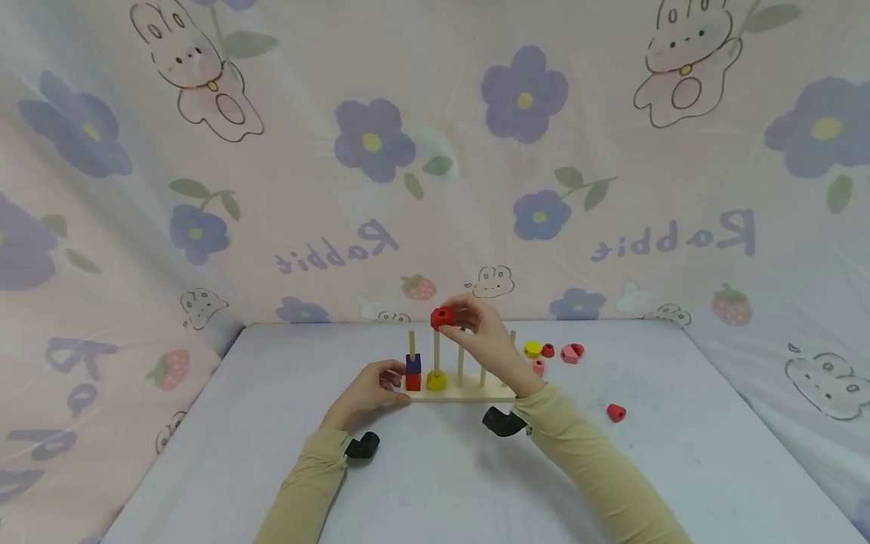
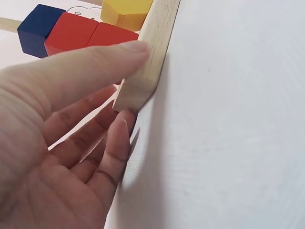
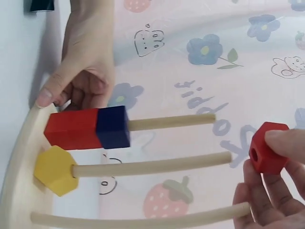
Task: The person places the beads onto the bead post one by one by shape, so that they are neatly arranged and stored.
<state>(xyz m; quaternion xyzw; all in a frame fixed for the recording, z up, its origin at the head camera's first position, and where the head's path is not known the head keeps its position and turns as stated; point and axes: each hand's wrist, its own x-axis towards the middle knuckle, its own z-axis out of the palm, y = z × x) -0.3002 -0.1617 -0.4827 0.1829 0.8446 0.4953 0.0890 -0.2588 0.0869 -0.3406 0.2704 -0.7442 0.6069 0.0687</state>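
Observation:
My right hand (image 1: pixel 485 336) pinches a red hexagonal bead (image 3: pixel 267 155) between thumb and fingers. The bead, its hole showing, is just off the tip of the second peg (image 3: pixel 157 165) of a wooden peg stand (image 1: pixel 462 390). Around that peg's foot sits a yellow hexagonal bead (image 3: pixel 53 172). On the leftmost peg (image 3: pixel 176 122), two red cubes (image 2: pixel 74 32) are stacked under a dark blue cube (image 1: pixel 413 365). My left hand (image 1: pixel 367 391) grips the stand's left end, thumb along the front edge and fingers round the end. Several bare pegs rise farther right, partly behind my right hand.
Right of the stand lie a yellow bead (image 1: pixel 533 349), a small red bead (image 1: pixel 547 350), pink pieces (image 1: pixel 569 353) and a second red piece beside them. Nearer me is a lone red bead (image 1: pixel 616 412). A printed curtain (image 1: pixel 442 196) hangs behind the white table (image 1: pixel 435 483).

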